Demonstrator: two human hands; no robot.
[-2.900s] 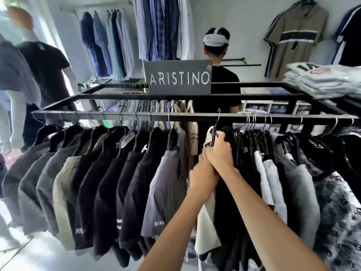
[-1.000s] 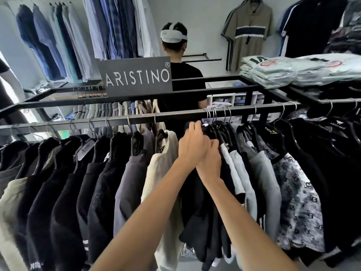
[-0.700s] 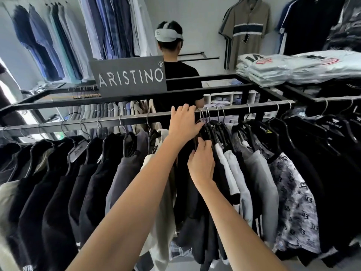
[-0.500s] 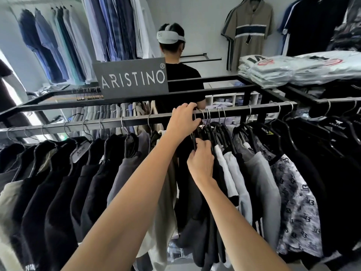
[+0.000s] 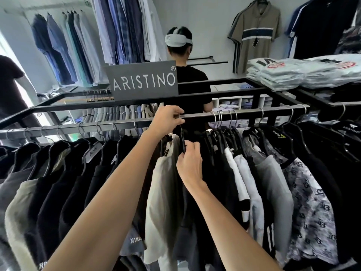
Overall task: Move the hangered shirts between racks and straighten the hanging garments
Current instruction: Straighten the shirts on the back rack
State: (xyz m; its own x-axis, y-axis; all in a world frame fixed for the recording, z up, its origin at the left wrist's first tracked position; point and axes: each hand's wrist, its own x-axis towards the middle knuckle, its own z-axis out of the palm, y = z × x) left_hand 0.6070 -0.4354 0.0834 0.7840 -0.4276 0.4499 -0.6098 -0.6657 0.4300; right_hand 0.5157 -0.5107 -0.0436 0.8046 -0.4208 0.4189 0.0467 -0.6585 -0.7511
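The left hand reaches up to the near rail of a black metal rack, its fingers curled over the rail and pinching the top of a hanger hook there. Just below and nearer, the right hand grips the black hanger at its neck, fingers closed round it, with a black shirt hanging from it down between the two forearms. Touching that shirt on its left hangs a cream shirt. Further left along the rail runs a tightly packed row of dark shirts on black hangers, one of them carrying a grey size tag. To the right of the right hand hang white shirts, a grey shirt and a grey patterned shirt, then more black garments at the far right. A grey sign reading ARISTINO stands on the rack's upper frame, and a stack of folded shirts in clear bags lies on the top right of the rack. Beyond the rack stands a person in a black T-shirt, back to the camera, wearing a white headband device. On the far wall hang blue and pale dress shirts on the left and an olive polo with a dark stripe on the right.
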